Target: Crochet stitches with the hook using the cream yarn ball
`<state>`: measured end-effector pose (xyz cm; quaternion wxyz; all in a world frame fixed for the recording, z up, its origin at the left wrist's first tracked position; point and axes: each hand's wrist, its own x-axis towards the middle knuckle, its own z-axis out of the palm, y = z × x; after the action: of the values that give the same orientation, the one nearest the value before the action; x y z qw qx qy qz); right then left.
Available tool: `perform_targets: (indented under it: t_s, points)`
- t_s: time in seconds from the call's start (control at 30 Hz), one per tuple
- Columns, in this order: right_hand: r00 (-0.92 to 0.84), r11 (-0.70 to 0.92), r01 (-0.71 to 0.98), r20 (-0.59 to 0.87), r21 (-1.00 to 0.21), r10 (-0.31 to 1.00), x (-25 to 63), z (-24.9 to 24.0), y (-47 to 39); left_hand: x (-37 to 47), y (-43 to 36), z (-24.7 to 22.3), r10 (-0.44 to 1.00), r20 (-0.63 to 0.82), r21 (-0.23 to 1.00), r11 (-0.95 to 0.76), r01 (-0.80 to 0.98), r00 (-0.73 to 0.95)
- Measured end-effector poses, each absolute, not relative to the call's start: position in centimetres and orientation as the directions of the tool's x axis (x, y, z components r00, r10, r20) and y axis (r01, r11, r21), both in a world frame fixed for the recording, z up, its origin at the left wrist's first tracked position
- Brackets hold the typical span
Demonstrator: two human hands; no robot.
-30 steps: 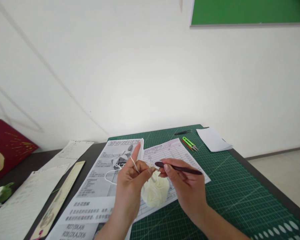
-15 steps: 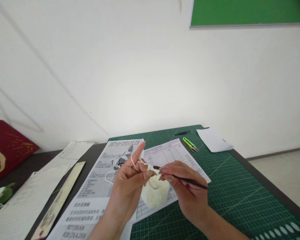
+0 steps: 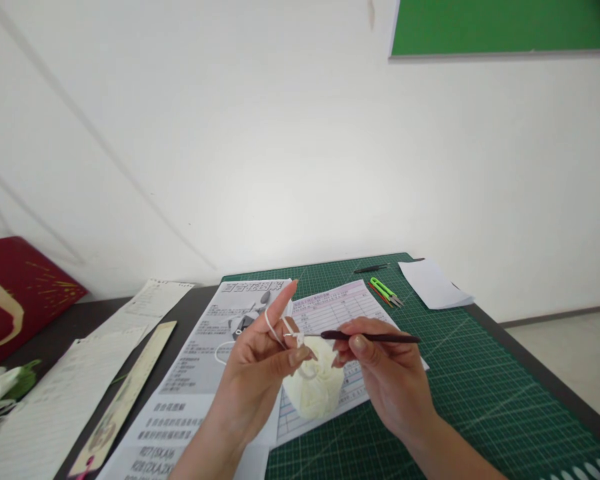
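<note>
My left hand (image 3: pixel 263 360) pinches a small piece of white crochet work (image 3: pixel 299 340) between thumb and fingers. White yarn (image 3: pixel 269 320) loops round its raised index finger. My right hand (image 3: pixel 385 373) grips a crochet hook (image 3: pixel 375 337) with a dark handle, held nearly level. The hook's thin metal shaft reaches left to the crochet work; its very tip is too small to make out. Below and behind both hands stands a ball of cream yarn (image 3: pixel 315 393), its upper edge partly covered by the left fingers.
A printed pattern sheet (image 3: pixel 180 407) and a printed form (image 3: pixel 335 303) lie on the green cutting mat (image 3: pixel 460 380). Beyond are green thread snips (image 3: pixel 384 290), tweezers (image 3: pixel 370 269) and white paper (image 3: pixel 433 285). Leftward sit a ruler-like strip (image 3: pixel 130 393), lined sheets (image 3: pixel 100 373) and a red bag (image 3: pixel 25 293).
The crochet hook has swung from a downward slant to nearly level, and its metal shaft now shows beside the crochet work. The left hand keeps its hold. The whole view has shifted slightly.
</note>
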<state>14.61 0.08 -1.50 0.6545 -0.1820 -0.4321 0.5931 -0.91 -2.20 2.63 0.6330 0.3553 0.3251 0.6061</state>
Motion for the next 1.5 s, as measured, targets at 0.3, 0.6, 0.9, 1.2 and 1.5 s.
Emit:
perform_targets:
  t_s: [0.3,0.6,0.9,1.2,1.5]
  points:
    - [-0.107,0.246,-0.623,0.393,-0.742,0.913,14.5,-1.3,-0.1,-1.2,-1.9,2.4,0.984,0.160,0.913,-0.117,-0.391,0.080]
    - [-0.107,0.251,-0.621,0.398,-0.742,0.911,14.7,-1.5,-0.1,-0.9,-2.1,2.4,0.994,0.109,0.911,-0.095,-0.400,0.011]
    - [-0.079,0.267,-0.616,0.395,-0.741,0.915,14.5,-1.7,-0.1,-0.8,-2.0,2.4,0.998,0.025,0.863,0.011,-0.505,0.065]
    - [-0.097,0.207,-0.598,0.326,-0.774,0.940,14.3,-1.8,-0.6,0.0,-2.1,2.1,1.000,-0.013,0.855,0.018,-0.518,0.013]
    - [-0.113,0.181,-0.635,0.323,-0.751,0.940,14.7,-1.9,-0.2,-0.2,-2.5,3.1,0.999,-0.040,0.870,0.020,-0.493,-0.028]
